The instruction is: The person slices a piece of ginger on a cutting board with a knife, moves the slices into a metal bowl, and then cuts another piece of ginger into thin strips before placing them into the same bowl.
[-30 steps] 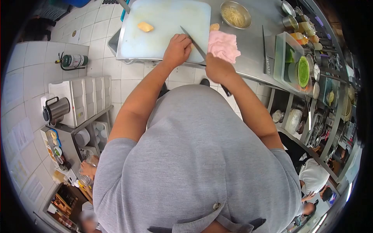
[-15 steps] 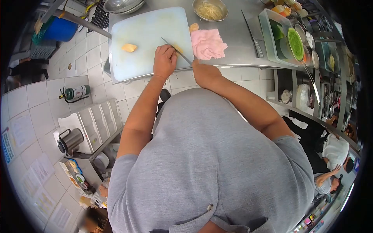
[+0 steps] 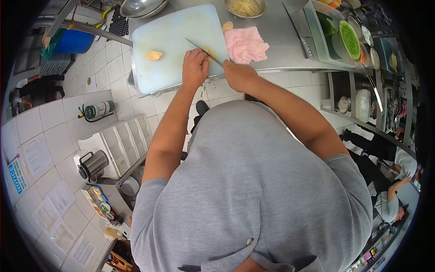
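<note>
My right hand point(image 3: 240, 75) is wrapped round the handle of a kitchen knife point(image 3: 194, 44), whose blade points up and left over the white cutting board point(image 3: 176, 27). Just left of the blade, the curled fingers of my left hand point(image 3: 195, 68) press down on a pale yellow piece point(image 3: 210, 52) that looks like peeled ginger; fingers and blade partly hide it. Another peeled yellow piece point(image 3: 154, 55) lies apart on the board's left side. A crumpled pink cloth point(image 3: 246, 45) is right of the board, with a small tan lump point(image 3: 227, 26) at its corner.
A metal bowl point(image 3: 245, 8) of pale shreds stands beyond the cloth. A second knife point(image 3: 297, 31) lies near a clear plastic tub point(image 3: 319, 43) holding green items. Stacked metal bowls point(image 3: 142, 9) stand back left. Co-workers point(image 3: 389, 195) are at the far right.
The view has shifted slightly, so the board sits a little higher and farther right. Both hands keep their places, and the knife blade appears slightly shifted and turned beside my left fingers.
</note>
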Motion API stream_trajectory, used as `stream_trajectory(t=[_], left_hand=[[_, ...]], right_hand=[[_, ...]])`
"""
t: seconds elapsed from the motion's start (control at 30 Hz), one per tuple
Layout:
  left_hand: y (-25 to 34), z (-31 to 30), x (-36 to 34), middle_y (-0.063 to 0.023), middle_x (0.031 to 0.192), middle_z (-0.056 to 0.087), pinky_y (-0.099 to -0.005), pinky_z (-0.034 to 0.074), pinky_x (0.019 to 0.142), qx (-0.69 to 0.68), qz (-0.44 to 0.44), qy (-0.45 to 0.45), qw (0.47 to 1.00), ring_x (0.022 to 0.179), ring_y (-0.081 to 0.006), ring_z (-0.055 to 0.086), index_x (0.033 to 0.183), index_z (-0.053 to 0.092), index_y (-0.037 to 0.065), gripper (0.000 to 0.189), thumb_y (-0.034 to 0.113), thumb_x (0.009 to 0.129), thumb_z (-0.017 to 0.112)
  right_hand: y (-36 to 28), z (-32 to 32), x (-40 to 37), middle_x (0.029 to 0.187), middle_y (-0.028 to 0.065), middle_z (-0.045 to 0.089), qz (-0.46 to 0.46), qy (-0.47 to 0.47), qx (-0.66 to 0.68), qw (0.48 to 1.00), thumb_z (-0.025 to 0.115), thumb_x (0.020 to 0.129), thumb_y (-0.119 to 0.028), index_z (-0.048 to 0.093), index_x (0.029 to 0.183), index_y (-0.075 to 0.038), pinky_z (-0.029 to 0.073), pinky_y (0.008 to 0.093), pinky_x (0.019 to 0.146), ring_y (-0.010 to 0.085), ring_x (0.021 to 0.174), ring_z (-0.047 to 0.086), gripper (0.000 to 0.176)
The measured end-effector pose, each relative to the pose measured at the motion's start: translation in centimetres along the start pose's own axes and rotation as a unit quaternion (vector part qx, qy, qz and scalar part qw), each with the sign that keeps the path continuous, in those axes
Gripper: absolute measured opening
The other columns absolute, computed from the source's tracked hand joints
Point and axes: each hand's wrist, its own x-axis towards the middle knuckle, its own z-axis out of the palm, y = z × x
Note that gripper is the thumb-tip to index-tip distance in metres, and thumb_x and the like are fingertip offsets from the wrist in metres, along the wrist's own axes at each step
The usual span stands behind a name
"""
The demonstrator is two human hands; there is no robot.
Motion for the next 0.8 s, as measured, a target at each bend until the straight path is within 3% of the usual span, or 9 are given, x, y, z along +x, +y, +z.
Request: stream_trajectory(t=[0.13, 0.3, 0.4, 0.5, 0.73, 0.8], left_hand=[[-0.1, -0.3, -0.1, -0.0151, 0.114, 0.075, -0.0496, 0.057, 0.096, -0.008, 0.003, -0.002, 1.000, 0.106, -0.0402, 0.066, 0.103, 0.077, 0.000, 0.011, 0.002, 0.094, 0.072], [-0.1, 0.0, -0.3, -0.0158, 0.114, 0.076, -0.0483, 0.057, 0.096, -0.012, -0.004, 0.012, 1.000, 0.107, -0.0407, 0.067, 0.105, 0.077, 0.001, 0.009, 0.004, 0.097, 0.074], [-0.1, -0.1, -0.2, -0.0155, 0.114, 0.075, -0.0498, 0.057, 0.097, -0.013, 0.003, 0.014, 1.000, 0.106, -0.0401, 0.067, 0.104, 0.077, 0.001, 0.011, 0.002, 0.094, 0.072], [-0.2, -0.1, 0.0, -0.0159, 0.113, 0.075, -0.0496, 0.057, 0.097, -0.014, 0.008, 0.019, 1.000, 0.106, -0.0402, 0.067, 0.104, 0.077, 0.001, 0.011, 0.002, 0.094, 0.072], [0.0, -0.7, 0.4, -0.0155, 0.113, 0.076, -0.0488, 0.057, 0.096, -0.019, 0.000, -0.009, 1.000, 0.105, -0.0405, 0.067, 0.103, 0.077, 0.002, 0.008, 0.003, 0.096, 0.073], [0.0, -1.3, 0.4, -0.0154, 0.112, 0.077, -0.0488, 0.057, 0.095, -0.022, 0.001, -0.028, 0.999, 0.105, -0.0404, 0.067, 0.103, 0.077, 0.002, 0.008, 0.003, 0.096, 0.073]], right_hand=[[-0.5, -2.1, -0.4, 0.115, 0.0286, 0.082, -0.015, -0.022, -0.033, 0.999, 0.058, 0.106, -0.007, 0.062, 0.130, 0.003, 0.063, 0.0598, 0.090, 0.0469, 0.107, 0.082, 0.026], [1.5, 3.0, 0.1, 0.114, 0.0289, 0.082, -0.011, 0.060, 0.019, 0.998, 0.062, 0.103, -0.005, 0.063, 0.130, 0.004, 0.064, 0.0576, 0.087, 0.0457, 0.105, 0.083, 0.028], [-0.4, 0.0, 1.3, 0.117, 0.0285, 0.082, -0.001, -0.002, -0.028, 1.000, 0.060, 0.105, -0.006, 0.063, 0.130, 0.004, 0.064, 0.0571, 0.090, 0.0455, 0.109, 0.082, 0.027], [-0.8, -1.7, 0.3, 0.117, 0.0273, 0.082, -0.005, -0.006, -0.049, 0.999, 0.060, 0.105, -0.007, 0.062, 0.129, 0.004, 0.064, 0.0576, 0.090, 0.0450, 0.107, 0.082, 0.026], [0.6, 1.5, 0.9, 0.118, 0.0267, 0.082, 0.002, 0.034, 0.023, 0.999, 0.063, 0.104, -0.007, 0.063, 0.132, 0.004, 0.064, 0.0568, 0.091, 0.0457, 0.109, 0.082, 0.029], [0.0, -0.2, 1.4, 0.120, 0.0271, 0.082, -0.021, -0.005, -0.042, 0.999, 0.057, 0.108, -0.009, 0.062, 0.132, 0.003, 0.063, 0.0574, 0.093, 0.0465, 0.112, 0.081, 0.028]])
